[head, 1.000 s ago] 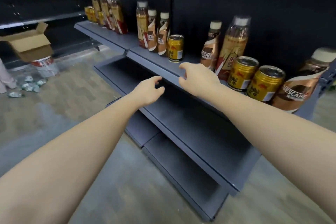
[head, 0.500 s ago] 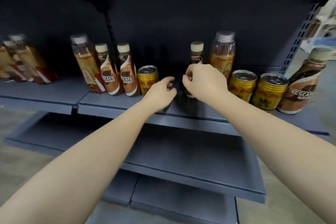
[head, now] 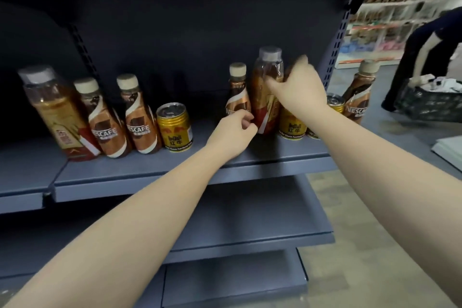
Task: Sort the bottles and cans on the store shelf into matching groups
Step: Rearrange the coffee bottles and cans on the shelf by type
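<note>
While both arms stretch toward the grey metal store shelf [head: 140, 170], reaching in among upright drinks.

Right hand [head: 298, 85]: thumb laid against the tall clear tea bottle with a grey cap [head: 268, 87], fingers blurred behind it, so firm grip or mere touch impossible to tell. Left hand [head: 233, 134]: fingers curled, low in front of the brown Nescafé bottle with a cream cap [head: 237, 94], just beside that tea bottle; contact unclear. To the right, partly hidden by the right wrist, two gold Red Bull cans [head: 292, 125], then another Nescafé bottle [head: 358, 97] at the shelf end. Farther left: one gold can [head: 175, 126], two Nescafé bottles [head: 138, 117], a second tea bottle [head: 56, 110].
</note>
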